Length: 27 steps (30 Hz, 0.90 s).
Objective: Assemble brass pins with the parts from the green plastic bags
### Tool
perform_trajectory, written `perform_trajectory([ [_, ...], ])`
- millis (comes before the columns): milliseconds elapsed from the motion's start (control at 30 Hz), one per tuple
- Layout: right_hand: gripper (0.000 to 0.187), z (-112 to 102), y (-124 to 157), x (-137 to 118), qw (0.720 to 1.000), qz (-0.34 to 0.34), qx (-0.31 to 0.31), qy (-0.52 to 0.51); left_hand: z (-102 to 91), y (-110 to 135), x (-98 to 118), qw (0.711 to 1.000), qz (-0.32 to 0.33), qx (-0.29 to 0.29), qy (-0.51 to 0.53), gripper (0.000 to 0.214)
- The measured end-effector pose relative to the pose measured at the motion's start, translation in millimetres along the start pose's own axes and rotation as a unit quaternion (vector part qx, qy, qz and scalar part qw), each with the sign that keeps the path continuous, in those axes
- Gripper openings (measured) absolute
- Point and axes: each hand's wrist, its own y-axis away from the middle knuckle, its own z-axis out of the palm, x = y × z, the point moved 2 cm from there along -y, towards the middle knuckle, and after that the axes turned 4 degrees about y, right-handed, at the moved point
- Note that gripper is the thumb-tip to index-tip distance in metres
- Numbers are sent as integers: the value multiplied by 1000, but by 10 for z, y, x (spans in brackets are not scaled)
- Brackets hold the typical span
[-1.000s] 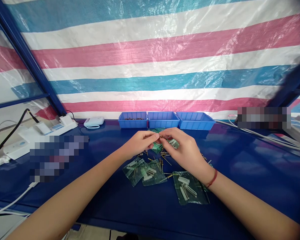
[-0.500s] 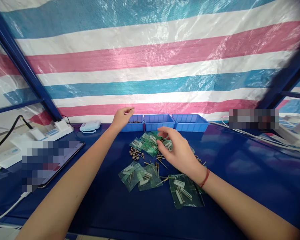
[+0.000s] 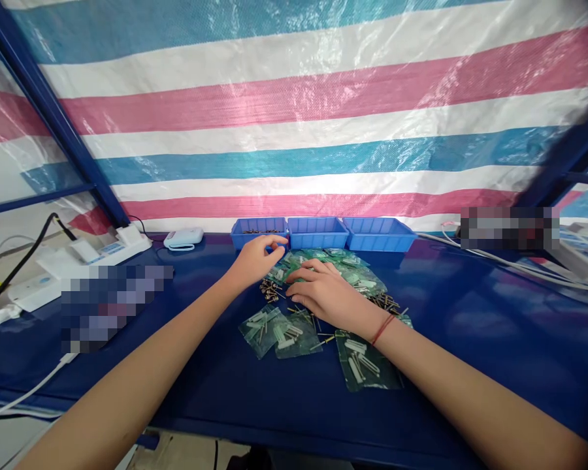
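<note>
My left hand (image 3: pixel 257 258) hovers just in front of the leftmost blue bin (image 3: pixel 259 233), its fingers curled in a loose pinch; I cannot make out anything between them. My right hand (image 3: pixel 326 294) lies palm down with its fingers reaching left onto a pile of small green plastic bags (image 3: pixel 353 274) and loose brass pins (image 3: pixel 387 302). More bags holding white parts lie nearer me, with one bag (image 3: pixel 367 367) under my right wrist and other bags (image 3: pixel 277 331) to its left. A small heap of dark brass pieces (image 3: pixel 268 290) sits below my left hand.
Three blue bins stand in a row at the back of the dark blue table (image 3: pixel 470 326); the middle bin (image 3: pixel 317 232) and right bin (image 3: pixel 378 233) look empty. White devices and cables (image 3: pixel 78 258) lie at the far left. A striped tarp hangs behind.
My left hand reached to the leftmost bin and has come back towards the pile. My right hand dropped from a pinch in the air down onto the bags and pins.
</note>
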Motion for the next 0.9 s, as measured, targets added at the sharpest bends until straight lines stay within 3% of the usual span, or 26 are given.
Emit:
perform_trajectory([
  [200, 26, -7, 24, 56, 1000, 10, 11, -20, -18, 120, 68, 999, -6, -34, 36, 27],
  [433, 17, -56, 16, 58, 998, 12, 29, -46, -19, 154, 86, 997, -13, -56, 58, 28],
  [900, 15, -164, 72, 163, 961, 142, 133, -195, 67, 232, 87, 979, -8, -163, 118, 31],
])
